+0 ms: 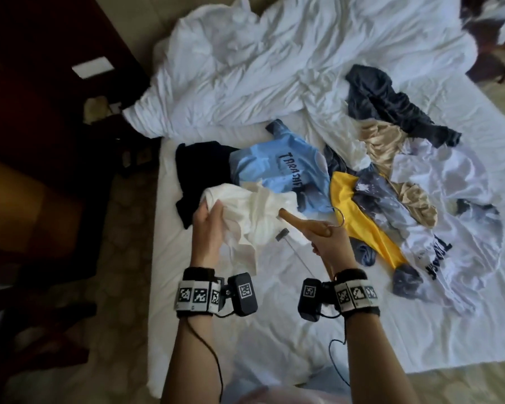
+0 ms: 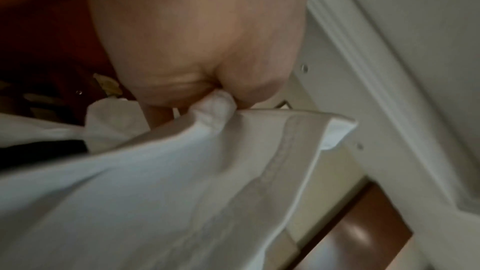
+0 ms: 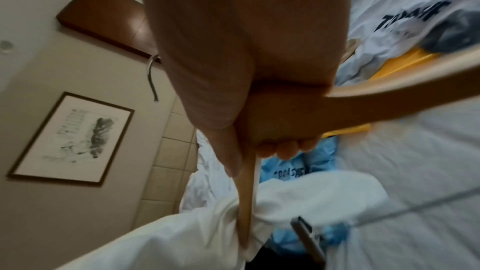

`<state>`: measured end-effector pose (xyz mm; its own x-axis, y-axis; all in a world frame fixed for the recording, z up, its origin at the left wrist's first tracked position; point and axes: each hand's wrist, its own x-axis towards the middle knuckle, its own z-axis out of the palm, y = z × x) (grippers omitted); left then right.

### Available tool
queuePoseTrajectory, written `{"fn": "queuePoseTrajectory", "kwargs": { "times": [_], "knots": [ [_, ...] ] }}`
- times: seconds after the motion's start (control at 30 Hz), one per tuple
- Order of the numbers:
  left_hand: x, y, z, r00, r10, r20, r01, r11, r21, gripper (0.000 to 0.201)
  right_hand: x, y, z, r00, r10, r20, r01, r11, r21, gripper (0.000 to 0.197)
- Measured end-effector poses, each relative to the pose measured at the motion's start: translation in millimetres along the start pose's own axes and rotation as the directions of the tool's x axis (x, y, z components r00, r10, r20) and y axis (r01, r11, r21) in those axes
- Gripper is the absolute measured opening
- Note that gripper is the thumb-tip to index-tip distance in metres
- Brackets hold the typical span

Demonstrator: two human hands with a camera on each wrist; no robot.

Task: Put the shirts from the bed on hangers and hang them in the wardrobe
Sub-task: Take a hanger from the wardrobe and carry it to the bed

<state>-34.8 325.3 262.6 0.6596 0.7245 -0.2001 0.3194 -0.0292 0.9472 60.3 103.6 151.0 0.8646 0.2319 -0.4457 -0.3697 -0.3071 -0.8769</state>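
Note:
My left hand [image 1: 209, 214] grips a bunched edge of a white shirt [image 1: 254, 217] and lifts it above the bed; the left wrist view shows the white shirt [image 2: 182, 182] pinched in my fist [image 2: 218, 93]. My right hand [image 1: 328, 243] holds a wooden hanger [image 1: 303, 224] by its middle, and one arm of the hanger points into the white shirt. In the right wrist view my fingers [image 3: 283, 147] curl round the hanger [image 3: 246, 202], whose tip meets the white cloth [image 3: 298, 198]. A metal hook [image 1: 337, 217] sticks out beside my right hand.
Several other shirts lie on the white bed [image 1: 274, 301]: light blue printed [image 1: 277, 173], black [image 1: 201, 167], yellow [image 1: 359, 225], dark grey [image 1: 391, 103], beige [image 1: 382, 138], white printed [image 1: 449, 223]. A rumpled duvet [image 1: 274, 68] covers the far side. Dark wooden furniture [image 1: 41, 112] stands left.

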Motion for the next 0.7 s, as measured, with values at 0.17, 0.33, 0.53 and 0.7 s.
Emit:
{"fn": "queuePoseTrajectory", "kwargs": {
  "times": [0.17, 0.33, 0.53, 0.7],
  "knots": [
    [-30.1, 70.6, -53.0, 0.981, 0.087, -0.172, -0.124, 0.967, -0.221, 0.025, -18.6, -63.9, 13.6, 0.973, -0.057, 0.222, 0.056, 0.998, 0.012, 0.007],
    [-23.1, 107.3, -107.9, 0.961, 0.068, -0.27, -0.156, 0.935, -0.32, 0.026, -15.0, -97.1, 36.1, 0.946, -0.033, 0.323, 0.144, 0.935, -0.324, 0.011],
    [-14.0, 123.7, -144.1, 0.975, 0.098, -0.198, -0.148, 0.955, -0.258, 0.031, -33.3, -146.8, 69.2, 0.952, -0.23, 0.202, 0.3, 0.835, -0.461, 0.032],
    [-12.7, 131.7, -150.2, 0.99, 0.123, -0.068, -0.135, 0.963, -0.232, 0.032, -75.3, -201.0, 95.8, 0.847, -0.519, 0.111, 0.515, 0.855, 0.071, 0.007]
  ]
}}
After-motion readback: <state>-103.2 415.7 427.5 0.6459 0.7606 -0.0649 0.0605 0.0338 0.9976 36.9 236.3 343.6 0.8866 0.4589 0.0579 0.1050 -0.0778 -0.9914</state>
